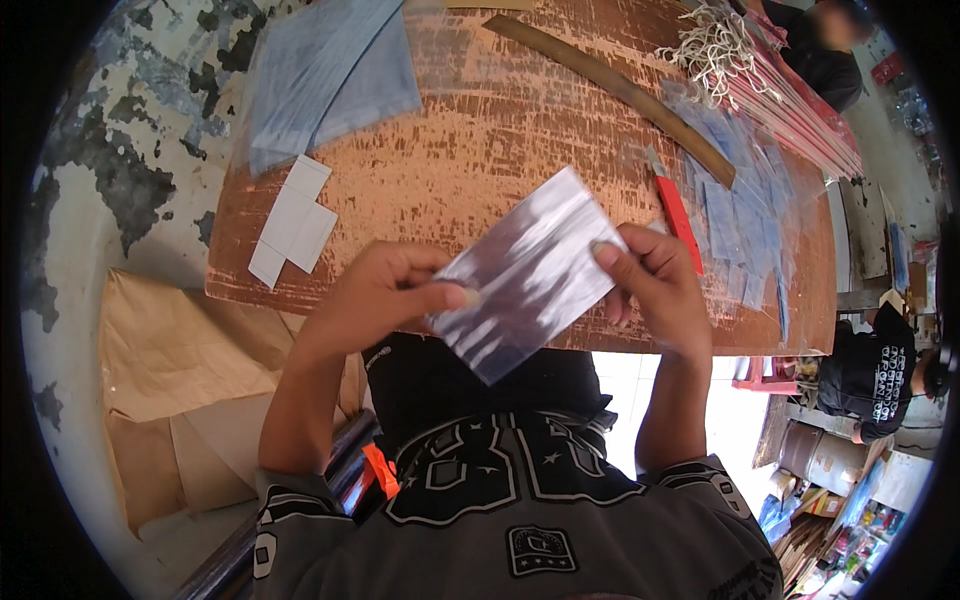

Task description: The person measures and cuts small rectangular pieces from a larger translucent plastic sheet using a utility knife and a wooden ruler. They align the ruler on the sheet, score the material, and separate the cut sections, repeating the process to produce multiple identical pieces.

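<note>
Left hand (378,290) and right hand (668,285) clamp a shiny sheet (532,270) (underside hidden, surface partly lost in glare).

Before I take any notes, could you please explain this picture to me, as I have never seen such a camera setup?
There is no machine here: these are a person's bare left hand and right hand, seen by the left of two head-worn fisheye cameras looking down, so straight edges bend. Both hold a shiny rectangular plastic sheet. On the worn brown table lie large bluish plastic sheets, a white angular cut-out, a red cutter, a long brown strip, small bluish plastic pieces and pink sticks with white strings.
</note>
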Tool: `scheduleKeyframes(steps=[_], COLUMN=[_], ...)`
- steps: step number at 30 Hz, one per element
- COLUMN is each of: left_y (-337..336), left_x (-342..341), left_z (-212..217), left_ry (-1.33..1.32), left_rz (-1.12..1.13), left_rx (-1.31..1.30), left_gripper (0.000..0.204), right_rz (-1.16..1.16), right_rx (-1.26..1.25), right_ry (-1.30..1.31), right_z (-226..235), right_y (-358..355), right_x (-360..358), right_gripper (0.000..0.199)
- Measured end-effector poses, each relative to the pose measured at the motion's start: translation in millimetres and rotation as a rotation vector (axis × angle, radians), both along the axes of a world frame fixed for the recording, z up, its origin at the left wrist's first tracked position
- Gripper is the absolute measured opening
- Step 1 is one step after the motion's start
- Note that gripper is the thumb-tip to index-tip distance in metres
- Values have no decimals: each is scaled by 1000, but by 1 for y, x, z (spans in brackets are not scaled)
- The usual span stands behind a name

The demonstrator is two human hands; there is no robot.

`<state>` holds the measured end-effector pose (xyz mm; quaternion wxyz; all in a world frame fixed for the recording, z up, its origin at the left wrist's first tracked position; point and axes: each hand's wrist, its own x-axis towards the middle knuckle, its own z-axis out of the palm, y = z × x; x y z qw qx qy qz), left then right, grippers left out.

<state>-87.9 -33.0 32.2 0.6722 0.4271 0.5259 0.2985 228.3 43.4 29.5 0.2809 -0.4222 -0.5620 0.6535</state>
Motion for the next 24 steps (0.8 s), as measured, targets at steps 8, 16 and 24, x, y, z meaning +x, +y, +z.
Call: scheduleKeyframes(steps=[8, 16, 24], left_y=[11, 7, 2], left_x=[-3, 18, 23], left_z=[-31, -43, -46], left_ry=[-249, -164, -258], left_rz=[345, 372, 372], left_rx=[183, 255, 262], left_gripper=[24, 22, 22], right_rz=[-226, -276, -320], right_rx=[55, 55, 71], right_ry=[89, 108, 161], right_z=[-20, -31, -40], right_y=[14, 15, 13], right_x=[-4, -8, -8], right_gripper=[34, 32, 32])
